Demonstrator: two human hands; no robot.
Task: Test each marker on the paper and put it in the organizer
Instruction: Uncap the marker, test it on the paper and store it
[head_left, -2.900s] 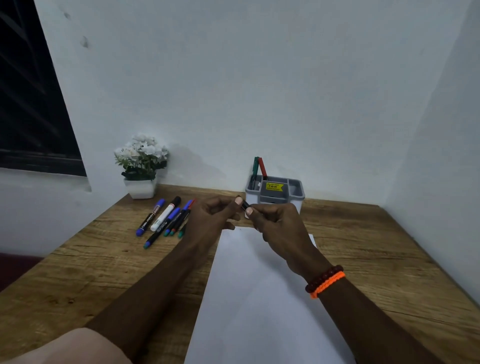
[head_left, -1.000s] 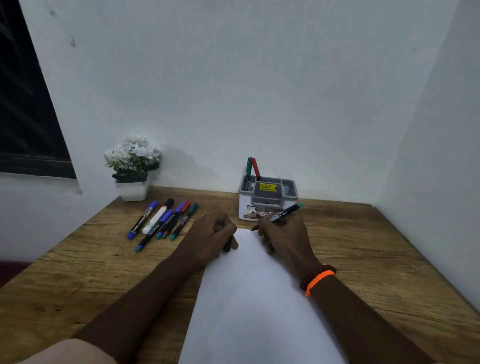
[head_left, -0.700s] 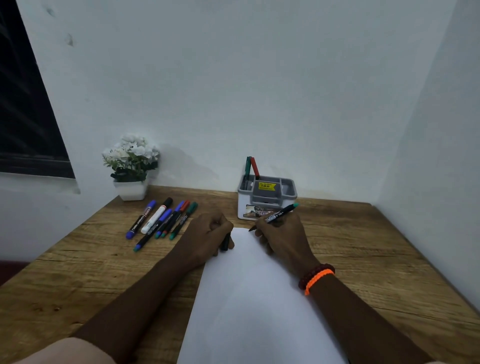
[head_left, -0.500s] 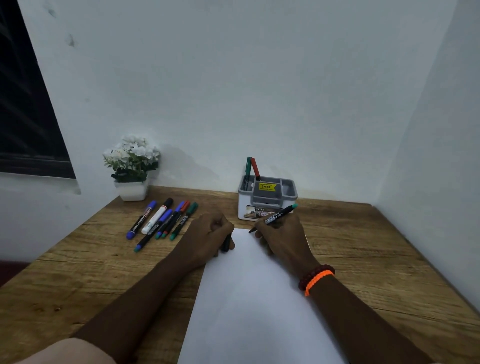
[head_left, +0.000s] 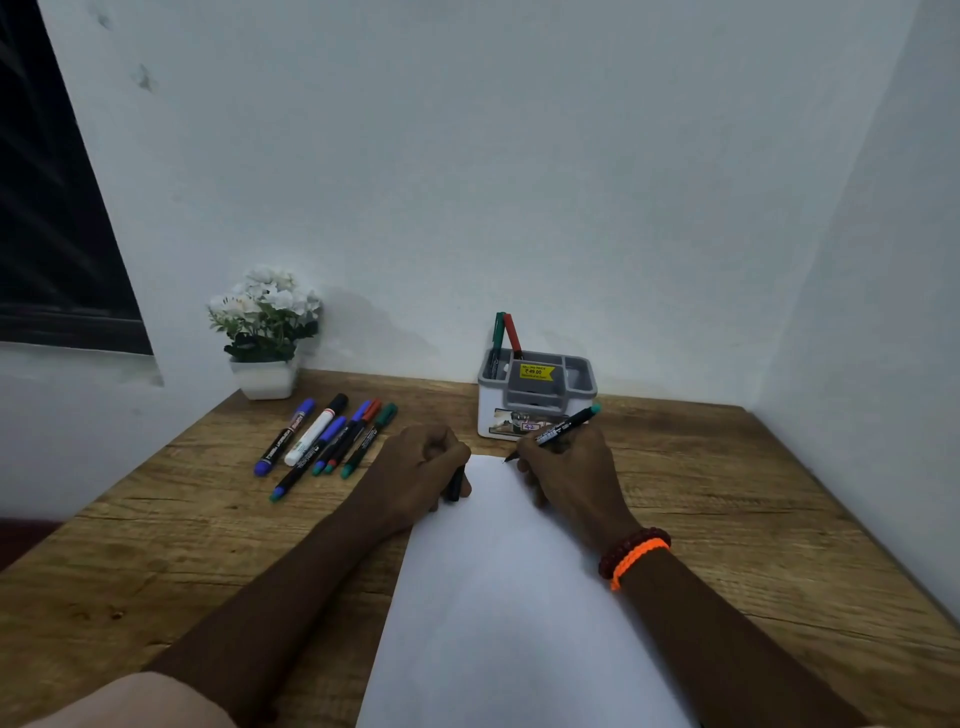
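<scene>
Green-ended marker (head_left: 563, 427) tip seemingly unmoved, paper (head_left: 498, 582)

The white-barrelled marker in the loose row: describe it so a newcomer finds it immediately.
Start at the flower pot in the desk's back-left corner. Just in front lies a row of markers. The white-barrelled marker, second from the left, is the only pale one, with a black cap.

Cap's off now: left hand (head_left: 423, 470) fists it beside the paper (head_left: 498, 597), right hand (head_left: 569, 470) brings the marker (head_left: 563, 428) tip down to the sheet's far edge.
</scene>
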